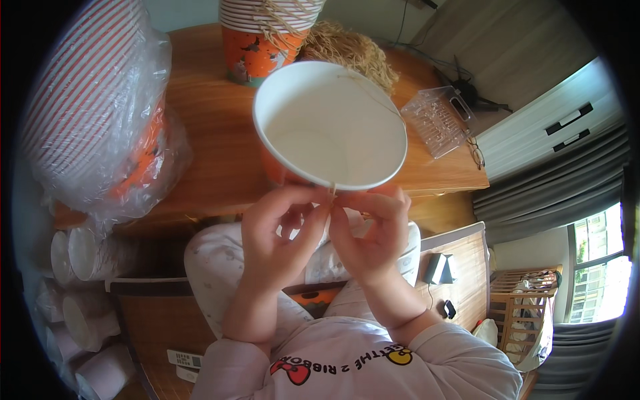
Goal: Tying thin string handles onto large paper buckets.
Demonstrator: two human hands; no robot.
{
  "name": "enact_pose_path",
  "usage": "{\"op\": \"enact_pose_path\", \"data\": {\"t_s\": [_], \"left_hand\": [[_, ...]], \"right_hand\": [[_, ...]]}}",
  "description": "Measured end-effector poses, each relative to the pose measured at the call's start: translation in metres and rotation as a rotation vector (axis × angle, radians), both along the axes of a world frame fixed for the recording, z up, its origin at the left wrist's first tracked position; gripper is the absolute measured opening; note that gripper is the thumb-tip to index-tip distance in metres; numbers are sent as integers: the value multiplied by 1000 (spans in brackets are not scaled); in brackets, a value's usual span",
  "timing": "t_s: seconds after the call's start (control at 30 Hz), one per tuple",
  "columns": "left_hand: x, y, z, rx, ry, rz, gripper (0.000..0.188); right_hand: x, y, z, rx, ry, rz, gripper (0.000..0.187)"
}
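A large paper bucket [313,127], white inside with orange outside, rests tilted toward me at the table's near edge. At its near rim a short end of tan cord [333,189] sticks up. My left hand [280,230] and my right hand [373,233] meet there, thumbs and forefingers pinched together on the cord just below the rim. Fingertips hide most of the cord. Across the far right inside of the bucket runs a thin strand of the same cord [373,92].
Behind stand a stack of orange buckets [257,50] and a heap of tan cords [353,50] on the wooden table [207,120]. Plastic-wrapped buckets [100,113] rise at left. A clear plastic box [437,120] and glasses [477,153] lie at right. White buckets [87,320] lie lower left.
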State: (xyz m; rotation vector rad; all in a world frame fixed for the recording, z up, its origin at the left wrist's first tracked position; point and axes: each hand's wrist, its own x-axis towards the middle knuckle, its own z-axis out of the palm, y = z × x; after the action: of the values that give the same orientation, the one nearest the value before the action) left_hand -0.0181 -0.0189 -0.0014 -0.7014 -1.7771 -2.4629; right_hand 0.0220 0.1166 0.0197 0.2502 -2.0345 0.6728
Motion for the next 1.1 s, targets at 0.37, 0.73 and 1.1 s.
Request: {"op": "enact_pose_path", "data": {"t_s": [0.37,0.73,1.1], "left_hand": [[1,-7,10,-146,23,-39,13],[2,2,1,283,-254,-155,9],[-10,-18,7,19,-188,-259,11]], "right_hand": [[0,7,3,103,-30,8,41],[0,9,16,110,-31,212,46],[6,12,20,19,-158,257,38]]}}
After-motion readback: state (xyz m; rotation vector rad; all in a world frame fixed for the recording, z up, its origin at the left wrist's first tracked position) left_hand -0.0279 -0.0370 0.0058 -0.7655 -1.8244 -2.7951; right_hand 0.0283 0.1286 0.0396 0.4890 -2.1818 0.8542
